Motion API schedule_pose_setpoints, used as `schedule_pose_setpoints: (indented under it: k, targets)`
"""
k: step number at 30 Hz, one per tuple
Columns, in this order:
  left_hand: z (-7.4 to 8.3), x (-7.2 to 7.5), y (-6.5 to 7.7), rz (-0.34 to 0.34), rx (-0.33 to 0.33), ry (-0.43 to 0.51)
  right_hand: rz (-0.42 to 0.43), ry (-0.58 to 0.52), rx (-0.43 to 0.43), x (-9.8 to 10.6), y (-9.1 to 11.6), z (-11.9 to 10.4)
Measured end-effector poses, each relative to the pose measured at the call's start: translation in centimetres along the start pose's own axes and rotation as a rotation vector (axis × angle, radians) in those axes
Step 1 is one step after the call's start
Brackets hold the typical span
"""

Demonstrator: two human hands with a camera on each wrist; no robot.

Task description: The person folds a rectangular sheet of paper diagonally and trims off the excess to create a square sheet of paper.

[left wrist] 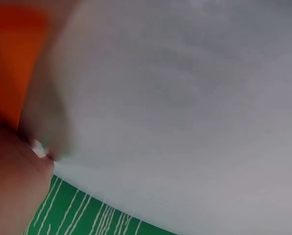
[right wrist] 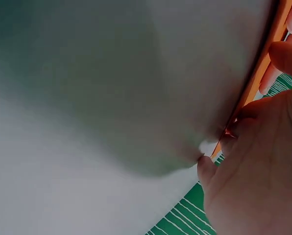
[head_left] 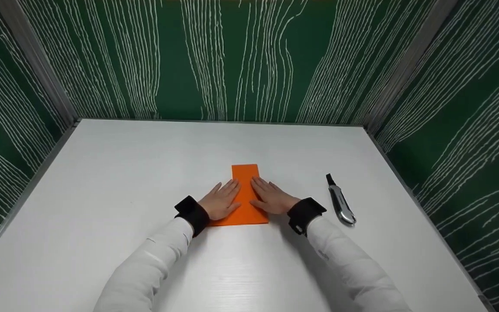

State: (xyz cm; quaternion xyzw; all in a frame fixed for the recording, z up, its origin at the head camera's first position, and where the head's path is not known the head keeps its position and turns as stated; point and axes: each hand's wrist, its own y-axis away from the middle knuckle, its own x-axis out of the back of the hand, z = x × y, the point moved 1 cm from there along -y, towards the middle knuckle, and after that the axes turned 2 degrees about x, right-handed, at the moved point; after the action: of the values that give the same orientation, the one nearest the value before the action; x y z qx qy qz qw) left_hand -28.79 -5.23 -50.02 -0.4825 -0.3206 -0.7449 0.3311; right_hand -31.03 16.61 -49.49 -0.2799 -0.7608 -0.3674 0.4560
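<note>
A folded sheet of orange paper [head_left: 246, 197] lies on the white table, narrower at its far end and wider toward the person. My left hand [head_left: 221, 201] rests on its left side with straight fingers. On the opposite side my right hand [head_left: 273, 197] presses the right edge, fingers also extended and pointing inward. In the left wrist view, part of the left hand [left wrist: 16, 181] shows beside the orange paper [left wrist: 11, 68]. The right wrist view has the right hand [right wrist: 256, 166] along the paper's thin orange edge [right wrist: 256, 78].
A grey and black utility knife [head_left: 341, 201] lies on the table to the right of the right hand. The white table [head_left: 145, 151] ends at green walls [head_left: 171, 60] with pale wavy lines and grey metal posts [head_left: 43, 65] at the corners.
</note>
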Motion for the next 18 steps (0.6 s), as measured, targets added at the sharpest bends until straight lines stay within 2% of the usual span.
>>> schedule_pose_setpoints:
  k: [6, 11, 15, 18]
  targets:
    - [0.4, 0.6, 0.4, -0.013, -0.005, -0.001, 0.047, -0.118, -0.007, 0.2, 0.6, -0.1]
    - [0.5, 0.6, 0.4, -0.006, -0.022, 0.009, 0.147, -0.225, -0.03, 1.1, 2.1, 0.3]
    - [0.2, 0.4, 0.2, -0.011, -0.015, 0.016, 0.246, -0.27, -0.086, 1.8, 3.6, 1.3]
    - [0.1, 0.1, 0.0, -0.019, -0.002, 0.002, 0.288, -0.292, -0.137, 2.2, 5.1, 2.3]
